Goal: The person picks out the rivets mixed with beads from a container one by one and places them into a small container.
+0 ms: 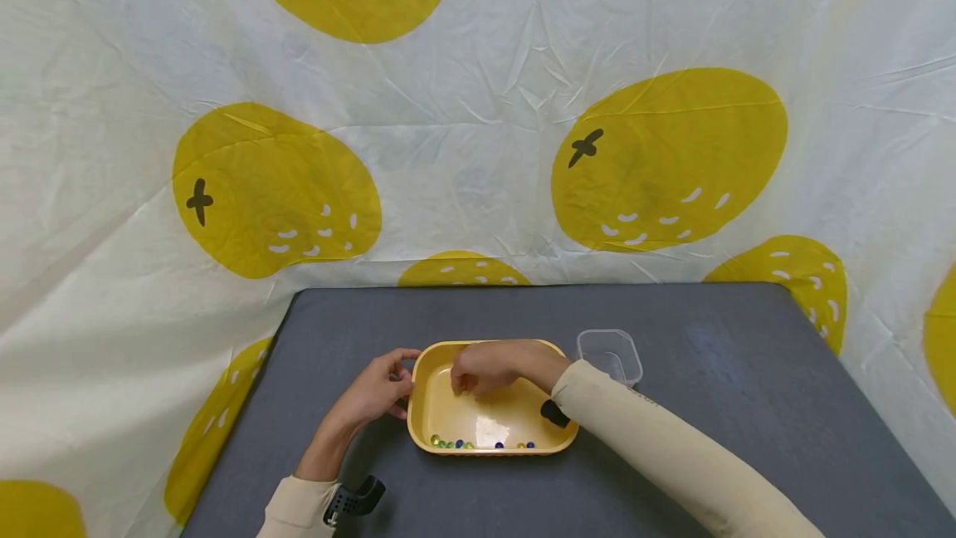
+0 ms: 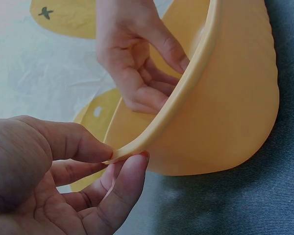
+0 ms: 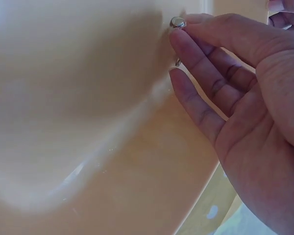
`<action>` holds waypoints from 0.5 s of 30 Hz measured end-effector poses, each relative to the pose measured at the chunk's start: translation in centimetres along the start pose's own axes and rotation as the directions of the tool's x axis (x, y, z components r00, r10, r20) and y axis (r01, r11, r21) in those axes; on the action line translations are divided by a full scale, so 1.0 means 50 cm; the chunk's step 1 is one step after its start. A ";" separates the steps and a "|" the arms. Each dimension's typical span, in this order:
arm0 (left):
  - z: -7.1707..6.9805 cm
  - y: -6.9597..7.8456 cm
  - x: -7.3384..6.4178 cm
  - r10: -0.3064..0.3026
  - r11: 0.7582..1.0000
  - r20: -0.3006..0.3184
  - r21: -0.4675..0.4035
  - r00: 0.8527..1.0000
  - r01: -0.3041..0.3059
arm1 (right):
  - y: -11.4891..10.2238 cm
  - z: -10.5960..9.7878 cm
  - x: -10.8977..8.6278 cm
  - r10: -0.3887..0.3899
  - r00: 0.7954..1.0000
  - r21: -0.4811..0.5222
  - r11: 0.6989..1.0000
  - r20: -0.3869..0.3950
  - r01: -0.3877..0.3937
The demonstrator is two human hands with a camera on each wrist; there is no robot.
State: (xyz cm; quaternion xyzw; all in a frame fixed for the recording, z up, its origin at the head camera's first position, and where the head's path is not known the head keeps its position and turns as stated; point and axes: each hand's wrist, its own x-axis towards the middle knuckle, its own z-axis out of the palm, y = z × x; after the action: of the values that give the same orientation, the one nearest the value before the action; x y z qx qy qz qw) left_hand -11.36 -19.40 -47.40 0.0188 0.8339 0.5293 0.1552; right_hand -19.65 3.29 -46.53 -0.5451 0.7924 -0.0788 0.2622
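Observation:
A yellow plastic tray (image 1: pixel 478 430) with raised walls sits on the dark table. My left hand (image 1: pixel 377 388) pinches its left rim, thumb (image 2: pixel 90 147) on one side and fingers on the other. Inside the tray, my right hand (image 1: pixel 489 365) reaches down near the far left part. In the right wrist view, a clear glass marble (image 3: pixel 177 22) sits between its thumb and index fingertips. Another small shiny marble (image 3: pixel 178 62), partly hidden, shows by the other fingertips. Several green, yellow and blue marbles (image 1: pixel 459 444) lie along the tray's near wall.
A clear plastic container (image 1: pixel 608 349) stands just right of the tray, partly behind my right forearm. Behind the dark grey table (image 1: pixel 717 438) hangs a white cloth (image 1: pixel 463 173) printed with yellow fruit. A black strap device (image 1: pixel 354 501) is on my left wrist.

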 end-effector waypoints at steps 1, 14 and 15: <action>0.000 0.000 0.000 0.000 1.000 -0.001 0.000 1.000 0.000 | -0.001 -0.001 -0.001 0.001 1.000 -0.005 1.000 -0.003 -0.001; 0.000 -0.001 -0.002 0.000 1.000 -0.002 -0.011 1.000 0.000 | -0.008 0.009 0.007 0.059 0.998 -0.036 0.998 0.010 -0.059; 0.000 -0.002 -0.001 0.002 1.000 -0.001 -0.010 1.000 -0.002 | -0.009 0.010 0.008 0.069 0.998 -0.034 0.997 0.011 -0.069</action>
State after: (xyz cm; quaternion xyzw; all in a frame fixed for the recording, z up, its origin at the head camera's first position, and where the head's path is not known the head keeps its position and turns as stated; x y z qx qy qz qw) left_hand -11.28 -19.43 -47.46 0.0186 0.8314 0.5335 0.1545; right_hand -19.15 2.85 -46.91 -0.5222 0.8103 -0.0533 0.2605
